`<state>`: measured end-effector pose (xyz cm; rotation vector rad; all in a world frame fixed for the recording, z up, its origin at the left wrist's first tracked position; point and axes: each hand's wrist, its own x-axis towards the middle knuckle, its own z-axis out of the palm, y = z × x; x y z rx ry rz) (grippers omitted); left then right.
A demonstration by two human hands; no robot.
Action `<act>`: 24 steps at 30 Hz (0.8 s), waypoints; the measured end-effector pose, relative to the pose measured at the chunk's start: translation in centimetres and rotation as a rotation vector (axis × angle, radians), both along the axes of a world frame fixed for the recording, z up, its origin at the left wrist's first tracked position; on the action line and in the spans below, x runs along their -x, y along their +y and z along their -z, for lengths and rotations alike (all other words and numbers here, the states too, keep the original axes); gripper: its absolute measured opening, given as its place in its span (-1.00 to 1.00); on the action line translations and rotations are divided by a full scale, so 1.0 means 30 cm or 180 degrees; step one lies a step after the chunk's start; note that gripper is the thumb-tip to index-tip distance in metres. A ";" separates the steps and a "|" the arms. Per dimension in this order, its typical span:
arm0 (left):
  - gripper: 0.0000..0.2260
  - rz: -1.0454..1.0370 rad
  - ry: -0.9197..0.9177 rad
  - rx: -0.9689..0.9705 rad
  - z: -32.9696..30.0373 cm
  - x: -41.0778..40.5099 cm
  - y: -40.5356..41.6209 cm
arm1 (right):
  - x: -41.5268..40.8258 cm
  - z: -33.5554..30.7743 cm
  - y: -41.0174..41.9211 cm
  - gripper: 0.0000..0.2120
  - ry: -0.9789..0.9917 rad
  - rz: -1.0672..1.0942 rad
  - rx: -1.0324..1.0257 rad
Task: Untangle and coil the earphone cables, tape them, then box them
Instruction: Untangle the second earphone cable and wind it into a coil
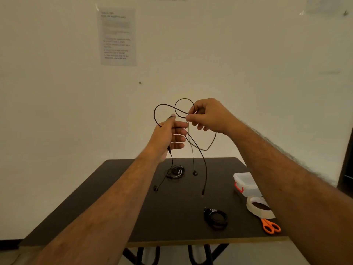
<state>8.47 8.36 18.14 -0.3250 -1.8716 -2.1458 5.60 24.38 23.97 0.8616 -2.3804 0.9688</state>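
A black earphone cable (200, 144) hangs in loose loops in the air above the table, held by both hands. My left hand (168, 136) grips one strand, with cable running down from its palm. My right hand (208, 115) pinches the cable where the loops cross. Two earbuds and the plug end dangle close to the tabletop. A tangled earphone bundle (175, 172) lies at the table's far middle. A coiled black cable (215, 218) lies nearer the front. A clear plastic box (245, 183) with red latches stands at the right.
A roll of clear tape (257, 206) and orange-handled scissors (270, 226) lie at the dark table's (122, 197) right side, partly behind my right forearm. A white wall with a printed sheet (117, 36) stands behind the table.
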 end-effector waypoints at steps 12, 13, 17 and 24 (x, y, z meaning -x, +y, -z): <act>-0.80 -0.0371 0.0101 0.0338 -0.215 -0.361 -0.021 | -0.405 -0.265 0.097 -0.94 0.0301 0.0144 -0.0407; -0.81 -0.0375 0.0118 0.0448 -0.224 -0.384 -0.015 | -0.426 -0.278 0.095 -0.95 0.0325 0.0124 -0.0348; -0.80 -0.0373 0.0294 0.0881 -0.253 -0.433 -0.006 | -0.466 -0.296 0.080 -0.87 -0.0154 -0.0233 -0.0245; -0.81 -0.0943 0.0427 0.1631 -0.324 -0.475 0.014 | -0.484 -0.272 0.052 -0.64 -0.0359 -0.0576 -0.0383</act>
